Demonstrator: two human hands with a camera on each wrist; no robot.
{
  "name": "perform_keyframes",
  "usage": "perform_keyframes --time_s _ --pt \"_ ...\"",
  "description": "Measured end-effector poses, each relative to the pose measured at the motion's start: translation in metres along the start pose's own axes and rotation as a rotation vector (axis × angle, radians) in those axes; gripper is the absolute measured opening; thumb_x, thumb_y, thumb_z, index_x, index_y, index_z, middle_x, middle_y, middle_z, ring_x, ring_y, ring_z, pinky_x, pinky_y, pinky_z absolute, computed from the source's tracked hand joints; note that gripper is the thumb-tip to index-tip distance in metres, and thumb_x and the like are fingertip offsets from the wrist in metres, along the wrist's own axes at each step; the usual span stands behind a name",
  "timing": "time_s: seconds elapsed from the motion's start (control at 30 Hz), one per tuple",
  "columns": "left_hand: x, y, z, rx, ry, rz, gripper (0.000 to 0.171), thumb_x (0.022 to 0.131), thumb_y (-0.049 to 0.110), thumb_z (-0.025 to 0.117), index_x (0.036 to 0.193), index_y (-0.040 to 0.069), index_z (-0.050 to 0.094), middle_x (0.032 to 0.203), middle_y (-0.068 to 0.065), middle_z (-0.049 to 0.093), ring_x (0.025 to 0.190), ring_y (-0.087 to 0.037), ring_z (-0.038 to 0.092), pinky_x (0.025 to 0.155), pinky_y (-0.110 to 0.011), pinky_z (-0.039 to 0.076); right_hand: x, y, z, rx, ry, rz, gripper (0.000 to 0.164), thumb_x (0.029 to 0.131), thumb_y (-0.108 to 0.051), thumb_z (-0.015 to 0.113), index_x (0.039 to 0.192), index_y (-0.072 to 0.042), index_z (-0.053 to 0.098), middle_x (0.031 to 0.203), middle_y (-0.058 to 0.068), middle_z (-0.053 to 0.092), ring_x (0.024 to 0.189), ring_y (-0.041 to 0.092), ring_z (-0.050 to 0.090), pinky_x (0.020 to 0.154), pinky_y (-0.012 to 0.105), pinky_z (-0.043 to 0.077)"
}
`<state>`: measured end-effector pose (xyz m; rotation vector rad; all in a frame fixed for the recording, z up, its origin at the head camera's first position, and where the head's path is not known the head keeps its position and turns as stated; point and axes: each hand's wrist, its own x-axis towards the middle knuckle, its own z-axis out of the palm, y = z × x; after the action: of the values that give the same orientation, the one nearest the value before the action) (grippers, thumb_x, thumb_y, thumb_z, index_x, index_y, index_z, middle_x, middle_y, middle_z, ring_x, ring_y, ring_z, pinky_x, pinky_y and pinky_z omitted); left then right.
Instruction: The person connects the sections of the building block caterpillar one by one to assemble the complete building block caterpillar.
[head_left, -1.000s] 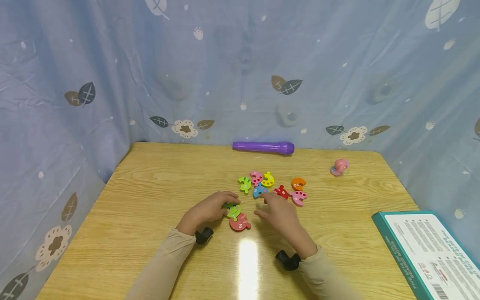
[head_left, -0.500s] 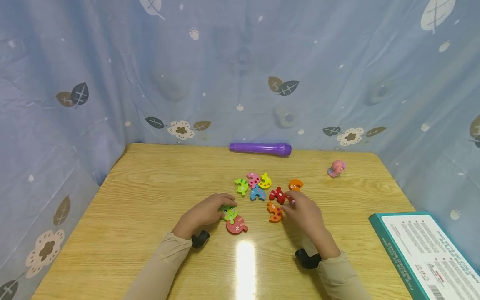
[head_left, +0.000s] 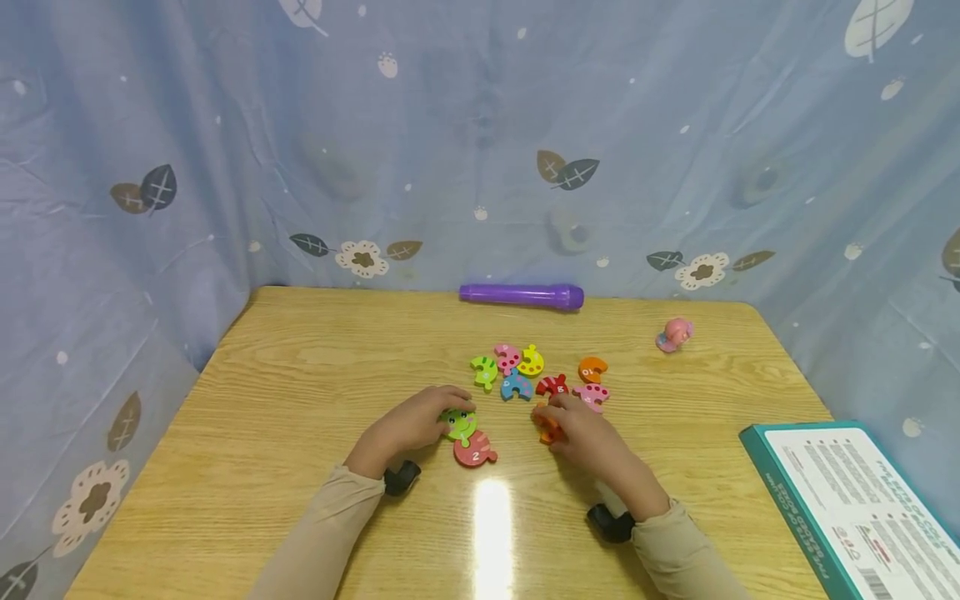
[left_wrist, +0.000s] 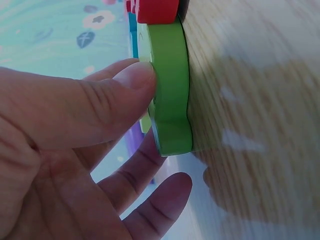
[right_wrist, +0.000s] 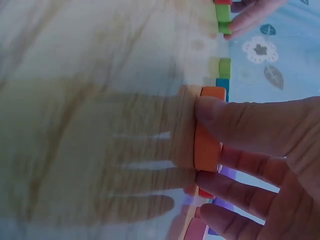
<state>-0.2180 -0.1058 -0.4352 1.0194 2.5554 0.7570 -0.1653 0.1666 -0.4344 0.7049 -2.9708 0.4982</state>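
In the head view my left hand holds the green smiling-face puzzle piece, flat on the table. The left wrist view shows the thumb on top of that green piece, with fingers along its far side. A red puzzle piece numbered 2 joins its lower edge. To the right, my right hand grips an orange puzzle piece, partly covered by the fingers. In the right wrist view the thumb presses the near side of the orange piece, fingers behind it.
Beyond the hands lie light green, pink, yellow, blue and dark red pieces. Further right are orange 10 and pink pieces. A purple microphone, pink figurine and teal box surround them.
My right hand moved right from near the blue piece, uncovering the orange piece, reached over the right-hand pink piece, then came back left onto the orange one. My left hand stayed at the green face.
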Motion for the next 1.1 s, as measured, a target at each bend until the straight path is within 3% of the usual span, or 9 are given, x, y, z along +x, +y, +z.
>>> perform_keyframes --time_s 0.23,0.4,0.57,0.73,1.1 --pt "0.000 -0.001 0.000 0.013 -0.002 0.003 0.041 0.085 -0.005 0.058 0.124 0.008 0.059 0.133 -0.008 0.048 0.126 -0.029 0.041 0.105 -0.043 0.033 -0.002 -0.016 0.003 -0.050 -0.002 -0.027 0.042 0.068 -0.021 0.081 0.107 -0.013 0.066 0.092 -0.001 0.055 0.074 0.011 0.048 0.061 0.025 0.045" --pt "0.001 -0.002 0.001 0.016 -0.007 0.007 0.041 0.084 -0.005 0.058 0.124 0.008 0.059 0.133 -0.008 0.049 0.126 -0.028 0.041 0.104 -0.043 0.034 -0.003 -0.040 0.007 -0.032 -0.028 -0.058 0.050 0.069 -0.035 0.079 0.110 -0.010 0.064 0.095 -0.002 0.058 0.078 0.011 0.052 0.063 0.027 0.047" --pt "0.000 -0.001 -0.001 0.013 0.003 0.006 0.040 0.085 -0.004 0.059 0.123 0.009 0.060 0.132 -0.007 0.049 0.125 -0.028 0.042 0.104 -0.042 0.035 -0.001 -0.055 0.011 -0.064 0.011 -0.076 0.051 0.067 -0.043 0.078 0.105 -0.012 0.066 0.088 -0.005 0.058 0.072 0.010 0.049 0.060 0.027 0.044" --pt "0.000 0.001 -0.002 0.019 0.007 0.029 0.040 0.084 -0.005 0.059 0.122 0.007 0.060 0.131 -0.009 0.050 0.124 -0.028 0.043 0.104 -0.042 0.035 0.002 -0.059 0.015 -0.088 0.037 -0.075 0.052 0.065 -0.044 0.079 0.103 -0.013 0.067 0.086 -0.006 0.057 0.071 0.010 0.048 0.061 0.027 0.043" --pt "-0.001 0.001 -0.001 0.021 0.007 0.003 0.040 0.084 -0.004 0.059 0.122 0.009 0.061 0.131 -0.006 0.050 0.124 -0.026 0.043 0.104 -0.042 0.035 0.008 -0.069 0.019 -0.157 -0.025 -0.057 0.046 0.065 -0.043 0.080 0.099 -0.015 0.066 0.082 -0.005 0.053 0.072 0.014 0.051 0.061 0.030 0.044"
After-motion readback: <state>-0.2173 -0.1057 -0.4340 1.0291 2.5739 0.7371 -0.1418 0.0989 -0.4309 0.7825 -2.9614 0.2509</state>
